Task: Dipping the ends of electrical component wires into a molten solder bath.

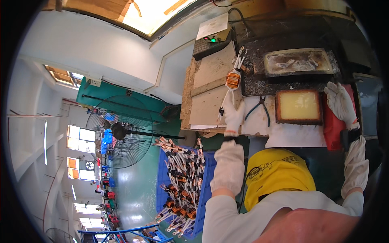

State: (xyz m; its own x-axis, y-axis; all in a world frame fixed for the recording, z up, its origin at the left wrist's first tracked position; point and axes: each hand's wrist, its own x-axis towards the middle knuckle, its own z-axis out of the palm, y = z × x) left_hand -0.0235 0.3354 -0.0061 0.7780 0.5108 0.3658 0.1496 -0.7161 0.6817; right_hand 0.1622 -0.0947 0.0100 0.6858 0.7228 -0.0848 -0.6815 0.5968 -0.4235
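My left hand (234, 115), in a white glove, is closed on the pale leads of a copper-wound coil (233, 80). The coil points away from me, its other leads and metal ends reaching toward the far side of the bench. My right hand (339, 101), also gloved, lies over a red cloth-like piece (333, 125) at the right, fingers stretched out and apparently holding nothing. Between the hands are pliers with blue handles (257, 111) and a square, brown-rimmed tray (278, 107) of pale yellow material. Farther back sits a rectangular metal pot (299, 73) with a greyish, silvery surface.
A blue crate (208, 178) heaped with several similar coils stands left of my arm. Beyond it is a large floor fan (119, 131). A box with a green light (214, 38) stands at the bench's far left. Yellow printed cloth (279, 170) shows between my arms.
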